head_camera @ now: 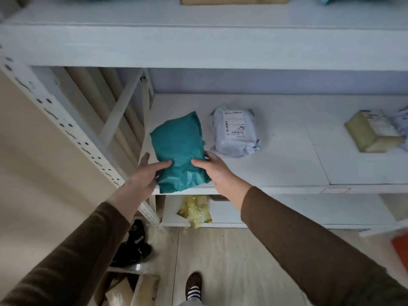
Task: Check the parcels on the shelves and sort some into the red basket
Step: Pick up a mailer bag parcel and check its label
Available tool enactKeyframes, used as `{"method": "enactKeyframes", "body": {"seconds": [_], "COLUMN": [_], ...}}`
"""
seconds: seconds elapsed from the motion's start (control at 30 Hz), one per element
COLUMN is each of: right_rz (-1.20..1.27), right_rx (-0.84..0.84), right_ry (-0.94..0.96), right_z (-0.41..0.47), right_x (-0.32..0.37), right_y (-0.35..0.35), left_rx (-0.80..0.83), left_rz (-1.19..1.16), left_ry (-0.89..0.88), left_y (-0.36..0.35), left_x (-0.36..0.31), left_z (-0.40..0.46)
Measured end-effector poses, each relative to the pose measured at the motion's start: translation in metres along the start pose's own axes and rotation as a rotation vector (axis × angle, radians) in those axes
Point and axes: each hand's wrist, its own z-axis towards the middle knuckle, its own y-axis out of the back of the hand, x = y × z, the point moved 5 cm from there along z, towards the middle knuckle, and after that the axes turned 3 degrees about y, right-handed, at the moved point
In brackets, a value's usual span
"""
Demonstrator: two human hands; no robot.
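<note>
Brown sleeves (309, 246) are reaching in from the bottom edge. The left hand (143, 175) and right hand (216, 171) are each gripping a near corner of the teal plastic parcel (178, 149), which is lying at the middle shelf's (287, 168) front-left edge. A grey labelled mailer (235, 133) is sitting just beside it.

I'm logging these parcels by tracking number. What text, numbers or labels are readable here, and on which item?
White parcel: printed label with a barcode and lines of text, too small and blurred to read.
Tan box: label, blurred, unreadable.
Teal parcel, held by left hand and right hand: no label on the side shown.
</note>
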Motion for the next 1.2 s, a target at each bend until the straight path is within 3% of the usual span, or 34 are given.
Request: {"method": "enactKeyframes", "body": {"seconds": [0.1, 0.23, 0.4, 0.63, 0.83, 0.93, 1.0, 1.07, 1.13, 1.2], "right_rz": [0.069, 0.055, 0.080, 0.051, -0.100, -0.020, 0.199, 0.399, 0.520, 0.589], "right_rx": [0.033, 0.072, 0.086, 0.123, 0.012, -0.041, 0.006, 0.058, 0.102, 0.200], "right_ry": [0.055, 0.113, 0.149, 0.177, 0.172, 0.107, -0.001, -0.061, -0.087, -0.102], "right_z": [-0.059, -0.142, -0.231, -0.312, -0.327, -0.320, -0.313, -0.308, -0.306, -0.306], "right_x": [0.001, -0.003, -0.014, -0.037, -0.052, -0.059, -0.063, -0.063, -0.061, -0.059], "right_y": [0.036, 0.085, 0.125, 0.140, 0.156, 0.169, 0.174, 0.175, 0.177, 0.179], "left_rx": [0.180, 0.397, 0.529, 0.570, 0.396, 0.240, 0.131, 0.126, 0.177, 0.225], "left_rz": [-0.086, 0.063, 0.198, 0.219, 0.204, 0.584, 1.014, 1.351, 1.493, 1.519], "left_ry": [0.034, 0.012, -0.074, -0.072, -0.270, -0.558, -0.986, -1.471, -1.750, -1.880], "left_y": [-0.020, -0.051, -0.080, -0.096, -0.100, -0.098, -0.102, -0.112, -0.115, -0.116], "left_x": [0.013, 0.036, 0.072, 0.115, 0.118, 0.109, 0.099, 0.099, 0.103, 0.107], "left_z": [-0.056, -0.137, -0.209, -0.277, -0.292, -0.294, -0.298, -0.307, -0.314, -0.316]}}
